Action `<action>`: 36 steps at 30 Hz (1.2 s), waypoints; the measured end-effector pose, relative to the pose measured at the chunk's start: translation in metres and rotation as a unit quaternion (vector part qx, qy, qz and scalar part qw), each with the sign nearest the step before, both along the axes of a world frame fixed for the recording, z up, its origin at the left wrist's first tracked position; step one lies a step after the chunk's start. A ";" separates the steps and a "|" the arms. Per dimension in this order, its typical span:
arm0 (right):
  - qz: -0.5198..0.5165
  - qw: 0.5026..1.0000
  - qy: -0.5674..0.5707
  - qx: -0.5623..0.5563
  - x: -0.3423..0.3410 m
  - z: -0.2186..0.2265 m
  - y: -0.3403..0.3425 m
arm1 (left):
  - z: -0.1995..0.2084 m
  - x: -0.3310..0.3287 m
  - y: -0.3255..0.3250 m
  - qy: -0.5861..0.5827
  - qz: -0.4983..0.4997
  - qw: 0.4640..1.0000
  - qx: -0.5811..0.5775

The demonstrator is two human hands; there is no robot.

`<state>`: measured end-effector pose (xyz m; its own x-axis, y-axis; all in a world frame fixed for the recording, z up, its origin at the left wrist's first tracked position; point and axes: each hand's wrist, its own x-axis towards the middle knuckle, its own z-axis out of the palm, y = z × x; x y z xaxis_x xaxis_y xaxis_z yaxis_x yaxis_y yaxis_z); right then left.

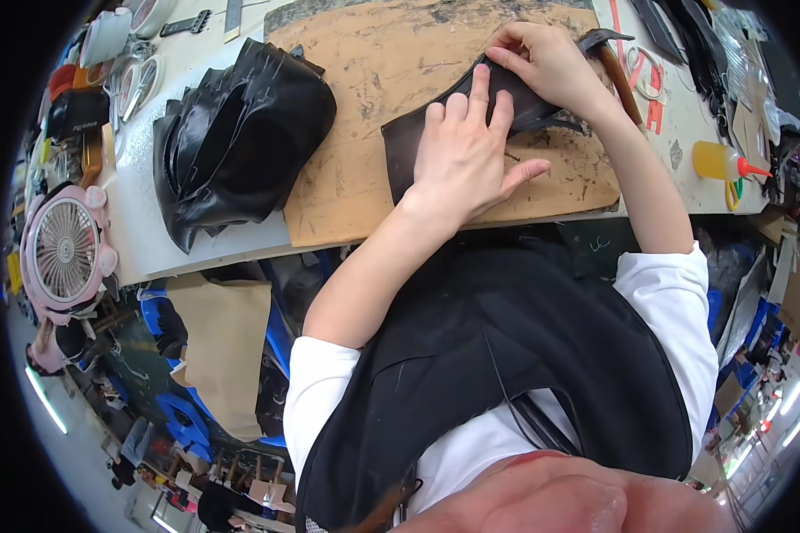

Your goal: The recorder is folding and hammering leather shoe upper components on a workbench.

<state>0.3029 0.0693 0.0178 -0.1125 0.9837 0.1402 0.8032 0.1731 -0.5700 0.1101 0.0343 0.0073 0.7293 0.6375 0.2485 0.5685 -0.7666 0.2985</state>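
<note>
A dark leather piece (404, 147) with a curved upper edge lies on the tan, scuffed work board (356, 200). My left hand (464, 147) rests flat on it, fingers spread and thumb out to the right. At the piece's upper right edge, my right hand (547, 67) has its thumb and index finger pinched together on the leather. Just right of that wrist lies a hammer (620, 84) with a wooden handle and dark metal head. To the left, a stack of glossy black leather pieces (249, 133) sits folded over, partly on the board.
A glue bottle (713, 161) with yellow liquid and a red tip lies at the right. White-handled scissors (644, 73) are beyond the hammer. A pink fan (65, 249) stands at the table's left edge. Tape rolls (107, 37) sit far left. Blue-edged bins hang below the front edge.
</note>
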 end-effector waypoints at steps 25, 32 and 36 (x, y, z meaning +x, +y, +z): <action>-0.184 0.979 0.026 0.089 0.075 0.021 0.034 | 0.091 -0.064 0.017 0.006 0.069 0.981 -0.180; -0.267 0.897 -0.334 0.114 0.189 -0.023 0.070 | 0.095 -0.160 0.037 0.077 0.306 0.948 0.032; -0.158 0.936 -0.157 0.273 0.191 -0.012 0.098 | 0.086 -0.132 0.028 0.026 0.246 0.958 0.144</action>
<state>0.4937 0.1669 0.0055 0.0527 0.7662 0.6404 0.9765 0.0946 -0.1935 -0.0222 0.0628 0.0931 0.3740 0.8182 0.4367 0.8906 -0.4482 0.0771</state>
